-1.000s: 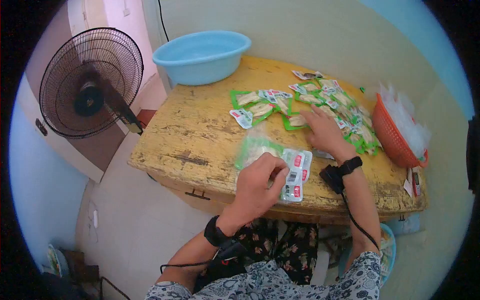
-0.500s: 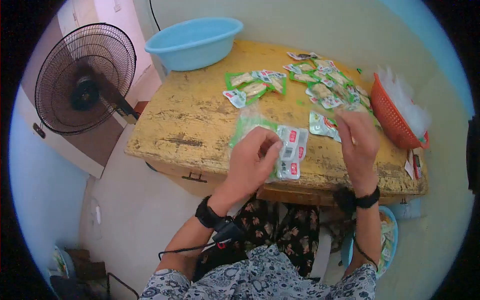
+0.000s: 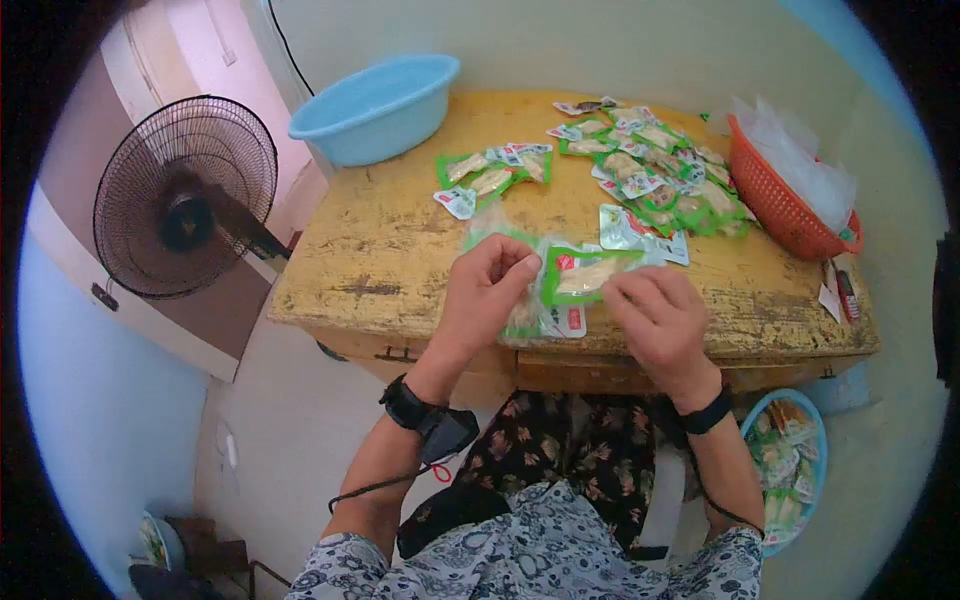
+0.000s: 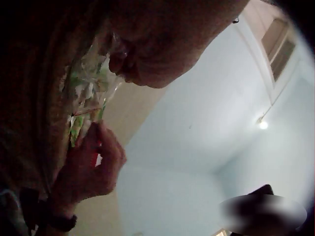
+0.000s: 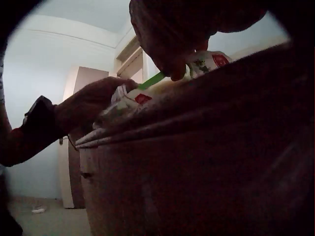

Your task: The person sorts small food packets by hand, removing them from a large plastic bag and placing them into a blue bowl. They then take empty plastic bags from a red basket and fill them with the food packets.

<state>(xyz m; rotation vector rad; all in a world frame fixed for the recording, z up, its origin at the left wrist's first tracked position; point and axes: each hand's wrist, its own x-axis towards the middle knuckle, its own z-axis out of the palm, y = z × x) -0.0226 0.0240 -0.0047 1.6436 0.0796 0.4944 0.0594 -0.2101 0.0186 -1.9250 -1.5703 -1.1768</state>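
My left hand (image 3: 482,295) pinches the edge of a clear plastic bag (image 3: 487,222) near the table's front. Inside the bag lie green and white packets, partly hidden by the hand. Between finger and thumb my right hand (image 3: 662,318) holds the right end of a green-edged food packet (image 3: 592,276) with pale contents. The packet's left end overlaps the bag's opening, right by the left fingertips. In the left wrist view the bag (image 4: 91,86) hangs from the left fingers. The right wrist view shows the packet's green edge (image 5: 152,81) under the right fingers.
A white and green packet (image 3: 640,235) lies just beyond the right hand. Behind it is a pile of green packets (image 3: 665,160), with a smaller group (image 3: 492,178) to its left. A red basket (image 3: 790,205) stands right, a blue basin (image 3: 375,115) at back left.
The right hand reached into the pile, drew back, and moved left to the bag with a packet in its fingers. The left hand stays at the bag.
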